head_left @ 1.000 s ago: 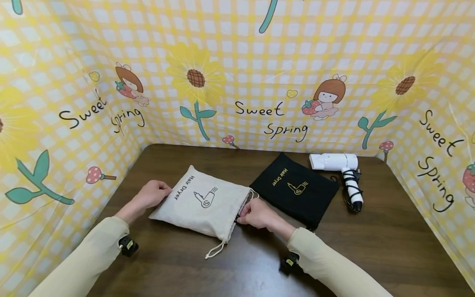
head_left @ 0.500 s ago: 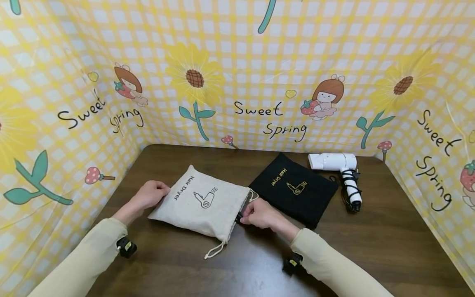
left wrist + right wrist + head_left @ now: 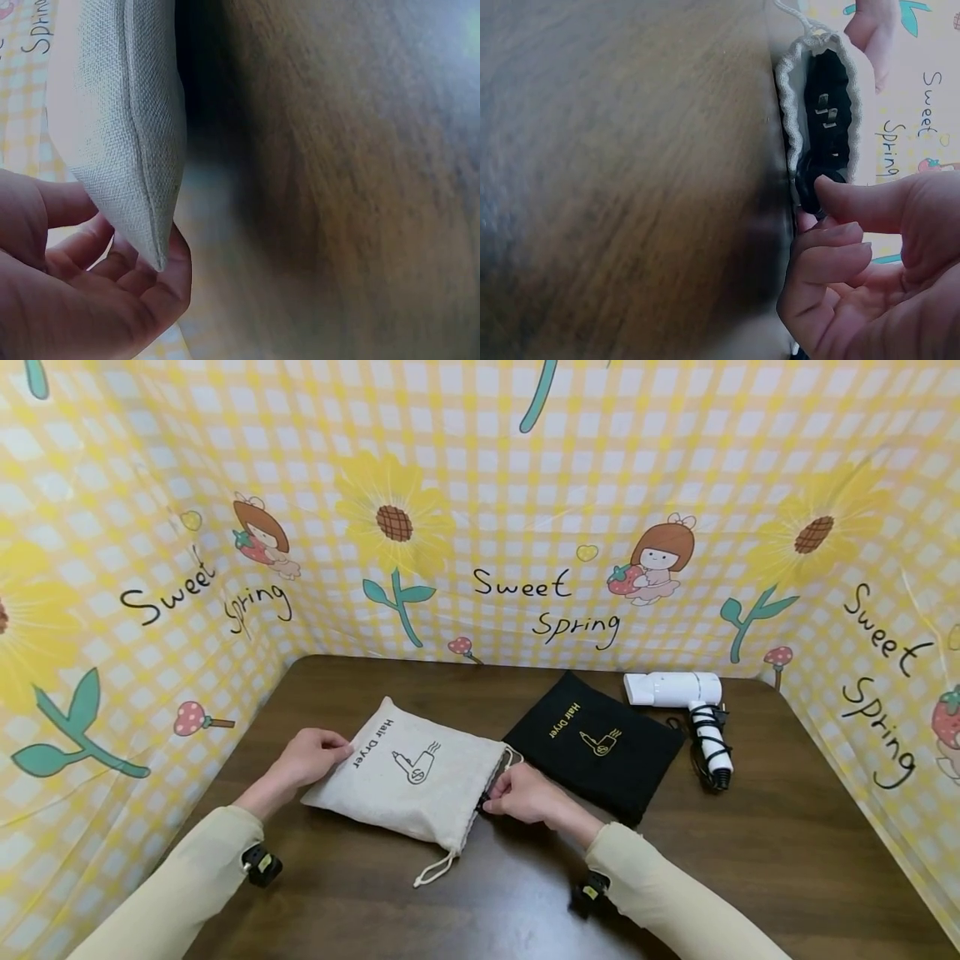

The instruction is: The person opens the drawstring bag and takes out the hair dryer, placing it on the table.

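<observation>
A beige drawstring bag (image 3: 420, 768) printed "Hair Dryer" lies on the wooden table, plump with contents, its gathered mouth toward the right. My left hand (image 3: 311, 756) grips the bag's closed left end; the left wrist view shows thumb above and fingers under the seamed corner (image 3: 154, 225). At the mouth, my right hand (image 3: 521, 793) pinches a black looped piece (image 3: 808, 180) between thumb and fingers. Inside the opening, the right wrist view shows a dark item (image 3: 829, 90) with small metal, prong-like pieces; most of it is hidden by the cloth.
Behind my right hand lies a flat black bag (image 3: 592, 747) with gold "Hair Dryer" print. A white hair dryer (image 3: 675, 689) with black cord wound round its handle rests at the back right. The beige bag's drawstring loop (image 3: 435, 870) trails toward me. Patterned cloth (image 3: 525, 510) surrounds the table (image 3: 360, 893).
My left hand has shifted slightly right, its fingers now overlapping the bag's edge. My right hand has drawn back a little from the mouth with the black piece. The bag has hardly moved.
</observation>
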The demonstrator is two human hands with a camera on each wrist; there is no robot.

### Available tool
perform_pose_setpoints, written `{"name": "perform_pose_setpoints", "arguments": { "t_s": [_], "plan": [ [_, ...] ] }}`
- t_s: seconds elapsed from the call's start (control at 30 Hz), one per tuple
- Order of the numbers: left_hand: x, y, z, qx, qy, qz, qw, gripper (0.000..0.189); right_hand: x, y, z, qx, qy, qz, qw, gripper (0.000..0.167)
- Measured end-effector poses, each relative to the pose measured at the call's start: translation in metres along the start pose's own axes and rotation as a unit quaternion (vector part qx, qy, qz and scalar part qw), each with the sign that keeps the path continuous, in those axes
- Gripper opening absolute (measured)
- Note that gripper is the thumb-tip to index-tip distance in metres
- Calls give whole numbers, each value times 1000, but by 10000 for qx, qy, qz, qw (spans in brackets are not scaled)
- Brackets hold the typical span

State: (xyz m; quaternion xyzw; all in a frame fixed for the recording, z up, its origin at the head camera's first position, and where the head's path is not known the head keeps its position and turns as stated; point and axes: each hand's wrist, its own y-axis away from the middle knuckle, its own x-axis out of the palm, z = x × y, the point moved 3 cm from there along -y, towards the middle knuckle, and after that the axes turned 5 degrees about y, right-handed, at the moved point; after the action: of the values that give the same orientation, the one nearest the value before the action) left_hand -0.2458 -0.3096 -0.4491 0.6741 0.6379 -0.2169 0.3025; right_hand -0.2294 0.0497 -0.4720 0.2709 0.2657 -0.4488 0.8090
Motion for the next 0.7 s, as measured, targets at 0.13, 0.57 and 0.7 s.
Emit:
{"name": "perform_pose_setpoints", "arguments": {
  "t_s": [0.13, 0.57, 0.7],
  "plan": [
    [-1, 1, 2, -70, 152, -41, 9999, 22, -1, 1, 0, -66, 45, 10, 10000, 17],
    [-8, 4, 4, -276, 331, 46, 9991, 27, -6, 6, -8, 139, -50, 25, 9999, 17],
    [-7, 6, 2, -331, 315, 147, 9988, 31, -8, 6, -7, 43, -8, -21, 10000, 17]
  ]
}}
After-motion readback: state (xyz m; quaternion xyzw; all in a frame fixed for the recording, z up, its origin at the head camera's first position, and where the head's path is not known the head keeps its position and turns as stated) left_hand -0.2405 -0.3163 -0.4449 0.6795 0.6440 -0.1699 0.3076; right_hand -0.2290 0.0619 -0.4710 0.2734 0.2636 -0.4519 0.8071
